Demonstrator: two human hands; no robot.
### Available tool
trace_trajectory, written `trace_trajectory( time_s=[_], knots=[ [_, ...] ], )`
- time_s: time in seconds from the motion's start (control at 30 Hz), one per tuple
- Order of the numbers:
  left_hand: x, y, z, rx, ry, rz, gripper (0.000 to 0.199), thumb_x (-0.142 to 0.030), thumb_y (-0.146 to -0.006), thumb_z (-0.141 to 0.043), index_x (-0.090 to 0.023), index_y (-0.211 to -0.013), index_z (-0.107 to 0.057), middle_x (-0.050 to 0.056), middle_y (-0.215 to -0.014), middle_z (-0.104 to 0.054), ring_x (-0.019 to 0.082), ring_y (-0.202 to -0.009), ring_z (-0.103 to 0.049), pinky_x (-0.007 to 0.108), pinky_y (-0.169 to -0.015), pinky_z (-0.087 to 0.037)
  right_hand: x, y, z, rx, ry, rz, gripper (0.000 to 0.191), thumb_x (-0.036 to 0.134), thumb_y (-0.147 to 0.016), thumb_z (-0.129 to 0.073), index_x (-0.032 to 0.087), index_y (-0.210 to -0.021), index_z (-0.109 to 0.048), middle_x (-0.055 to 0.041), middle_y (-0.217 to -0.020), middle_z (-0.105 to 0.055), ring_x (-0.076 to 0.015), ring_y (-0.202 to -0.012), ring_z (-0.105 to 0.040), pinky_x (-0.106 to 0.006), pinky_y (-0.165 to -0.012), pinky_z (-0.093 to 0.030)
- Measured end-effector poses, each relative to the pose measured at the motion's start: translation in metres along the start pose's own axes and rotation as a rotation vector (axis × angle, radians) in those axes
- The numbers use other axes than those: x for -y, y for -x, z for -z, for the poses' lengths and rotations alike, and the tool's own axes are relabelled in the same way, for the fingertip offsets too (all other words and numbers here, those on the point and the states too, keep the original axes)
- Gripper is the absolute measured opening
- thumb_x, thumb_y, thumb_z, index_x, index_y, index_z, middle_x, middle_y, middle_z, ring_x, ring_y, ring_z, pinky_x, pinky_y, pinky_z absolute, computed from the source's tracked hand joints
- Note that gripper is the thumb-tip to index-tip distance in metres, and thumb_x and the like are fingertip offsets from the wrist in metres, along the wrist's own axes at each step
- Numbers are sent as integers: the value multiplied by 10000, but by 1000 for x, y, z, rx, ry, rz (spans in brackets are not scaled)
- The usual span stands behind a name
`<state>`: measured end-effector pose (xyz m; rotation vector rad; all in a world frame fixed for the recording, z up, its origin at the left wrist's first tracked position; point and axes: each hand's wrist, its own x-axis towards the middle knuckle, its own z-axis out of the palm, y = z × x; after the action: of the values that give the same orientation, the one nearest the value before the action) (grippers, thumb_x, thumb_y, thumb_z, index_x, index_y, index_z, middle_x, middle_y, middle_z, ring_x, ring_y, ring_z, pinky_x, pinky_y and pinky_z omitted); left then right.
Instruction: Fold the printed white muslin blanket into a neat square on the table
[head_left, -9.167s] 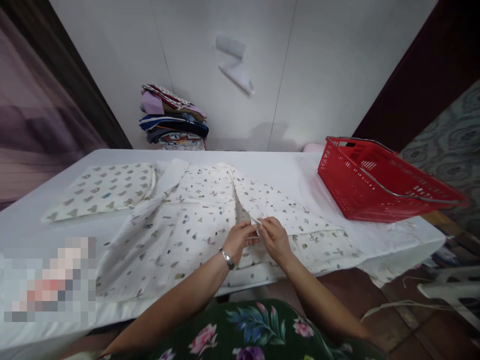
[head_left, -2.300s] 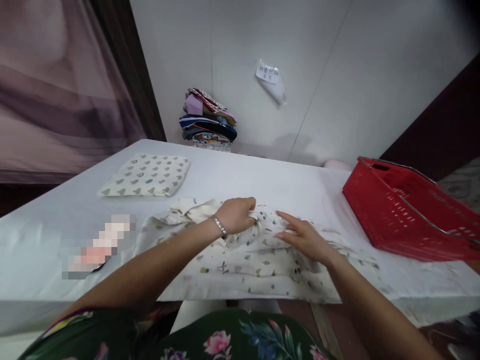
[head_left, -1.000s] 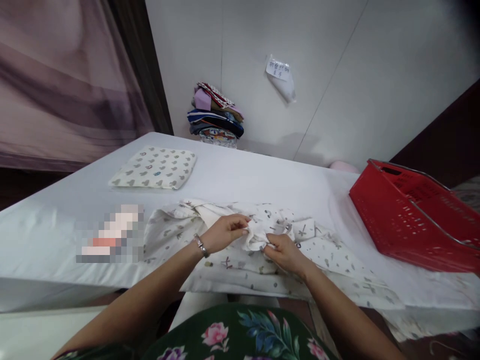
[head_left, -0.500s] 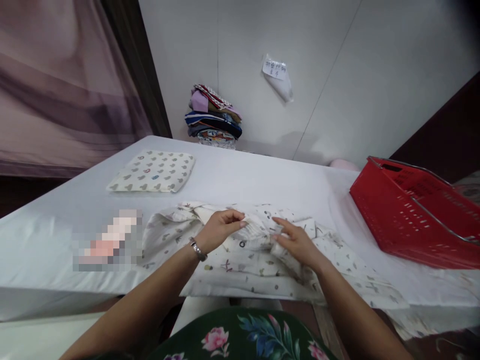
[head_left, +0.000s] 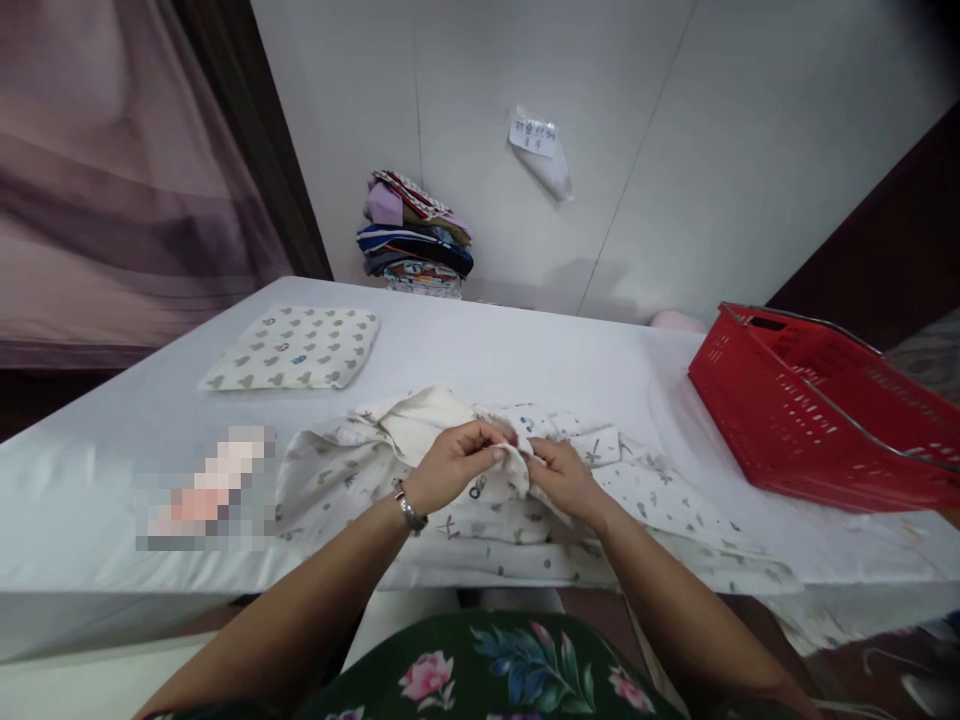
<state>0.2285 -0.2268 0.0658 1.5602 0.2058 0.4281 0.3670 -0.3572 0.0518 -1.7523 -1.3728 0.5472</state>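
A crumpled white cloth printed with small motifs (head_left: 487, 540) is spread along the near edge of the table. My left hand (head_left: 454, 465), a metal watch on its wrist, pinches a raised fold of this cloth between thumb and fingers. Close beside it, my right hand (head_left: 562, 478) grips the same fold from the right, its fingertips partly hidden in the fabric. A plain cream part of the cloth shows behind my left hand. What garment or item the cloth makes up cannot be told.
On the white-covered table (head_left: 480, 345), a neatly folded patterned cloth (head_left: 296, 350) lies at the back left. A blurred-out object (head_left: 210, 490) is at the left. The red plastic basket (head_left: 810, 410) stands on the right. Folded fabrics (head_left: 416, 235) are stacked against the wall.
Both hands have come closer together, and their fingers have closed on a fold of the printed cloth. My right hand was open before. The view has shifted slightly.
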Motion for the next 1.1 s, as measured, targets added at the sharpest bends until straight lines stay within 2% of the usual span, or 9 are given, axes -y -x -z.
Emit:
trace_trajectory(
  time_s=[0.13, 0.27, 0.4, 0.5, 0.63, 0.7, 0.83, 0.97, 1.1],
  knots=[
    [-3, 0, 3, -91, -119, -5, 164, -315, -772, -569, -167, -840, -580, 12, -769, -611, 106, -706, -542, 251, -680, -446, -3, 1, 3, 5, -73, -72, 262, 361, -837, -425, 166, -700, -532, 24, -613, -451, -108, -607, -410, -202, -558, -335],
    [-3, -1, -2, -31, -188, -44, 197, -295, -776, -556, -178, -930, -592, 31, -885, -644, 131, -812, -575, 281, -757, -463, -1, 2, 2, 121, -53, -46, 223, 291, -825, -410, 168, -653, -480, 38, -584, -410, -91, -568, -382, -196, -536, -310],
    [-8, -3, -5, -49, -378, -116, 143, -285, -780, -549, -191, -858, -625, 30, -864, -645, 142, -822, -576, 289, -763, -460, 0, 3, 2, 180, 10, -14, 203, 233, -800, -402, 164, -615, -446, 48, -563, -388, -78, -543, -366, -193, -523, -290],
    [-12, -5, -3, 14, -559, -218, 114, -290, -786, -554, -218, -816, -636, 25, -841, -633, 149, -835, -561, 299, -778, -444, 2, 3, 5, 212, 38, -3, 228, 248, -802, -403, 163, -593, -435, 50, -557, -374, -76, -536, -357, -196, -519, -285],
    [-15, -9, 1, 60, -626, -331, 91, -276, -797, -548, -234, -821, -625, 40, -1017, -619, 179, -1015, -516, 354, -903, -389, 8, 2, 9, 251, 93, 27, 243, 244, -793, -404, 166, -564, -420, 54, -532, -353, -74, -512, -336, -199, -496, -261],
    [-16, -11, 3, 95, -620, -317, 88, -279, -799, -544, -237, -829, -616, 37, -1039, -618, 188, -1038, -508, 373, -923, -373, 11, 1, 10, 262, 115, 36, 240, 234, -788, -405, 166, -558, -426, 55, -520, -347, -73, -501, -332, -198, -483, -247],
    [-19, -15, 5, 162, -645, -157, 137, -304, -797, -534, -241, -898, -601, 32, -934, -627, 183, -906, -548, 332, -810, -420, 11, 0, 13, 276, 157, 46, 238, 228, -790, -409, 167, -564, -455, 57, -504, -356, -73, -488, -338, -195, -478, -248],
    [-20, -19, 5, 254, -657, -69, 289, -354, -806, -509, -255, -1072, -562, 45, -1045, -607, 184, -939, -552, 284, -754, -430, 9, -1, 11, 257, 202, 47, 243, 228, -796, -421, 165, -575, -500, 53, -502, -391, -78, -494, -351, -199, -492, -263],
    [-22, -28, 12, 273, -742, -61, 206, -364, -812, -488, -208, -885, -601, 17, -876, -624, 149, -789, -555, 265, -701, -419, 5, -2, 19, 221, 156, 36, 206, 280, -815, -447, 185, -813, -630, 32, -638, -551, -98, -561, -436, -205, -545, -325]
  ],
)
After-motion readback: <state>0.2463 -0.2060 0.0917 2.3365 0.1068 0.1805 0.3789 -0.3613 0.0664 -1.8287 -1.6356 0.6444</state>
